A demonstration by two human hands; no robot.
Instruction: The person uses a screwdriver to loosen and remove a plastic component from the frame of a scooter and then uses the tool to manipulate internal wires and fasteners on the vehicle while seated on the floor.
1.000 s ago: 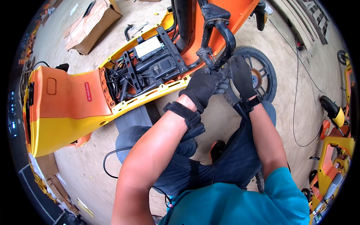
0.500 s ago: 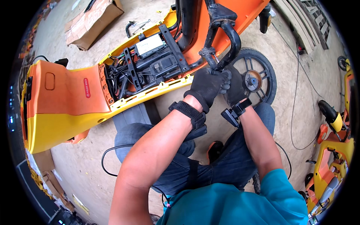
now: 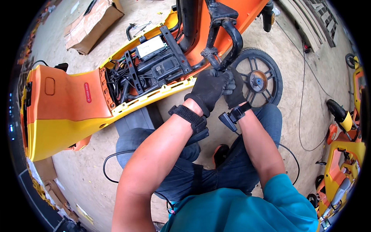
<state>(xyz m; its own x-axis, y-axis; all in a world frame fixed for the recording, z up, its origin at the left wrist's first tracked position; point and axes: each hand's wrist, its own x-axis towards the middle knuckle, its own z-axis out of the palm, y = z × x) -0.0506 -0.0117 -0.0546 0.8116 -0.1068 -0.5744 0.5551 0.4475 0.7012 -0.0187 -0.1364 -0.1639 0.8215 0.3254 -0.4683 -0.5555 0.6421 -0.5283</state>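
My gloved left hand (image 3: 211, 89) is curled, its fingers bunched at the lower end of a black bent metal fork assembly (image 3: 234, 44). My gloved right hand (image 3: 235, 87) is close against it, behind the left fingers, at the same fork end; what its fingers hold is hidden. Just right of both hands a black spoked wheel (image 3: 270, 73) with a rusty hub lies on the floor. The fork hangs from an orange and yellow scooter body (image 3: 63, 96) lying across the view, with exposed wiring, a silver controller box (image 3: 148, 47) and black frame rails to the left of my hands.
A cardboard box (image 3: 87, 29) lies at upper left, near small loose tools (image 3: 139, 27). Wooden pallets (image 3: 313, 23) and a thin cable are at upper right. More yellow and orange scooter parts (image 3: 336, 166) stand at the right edge. A grey block (image 3: 135, 118) is under the scooter.
My right hand and forearm have shifted left and swung inward beside my left hand, uncovering more of the wheel's hub. My left hand stays at the fork end.
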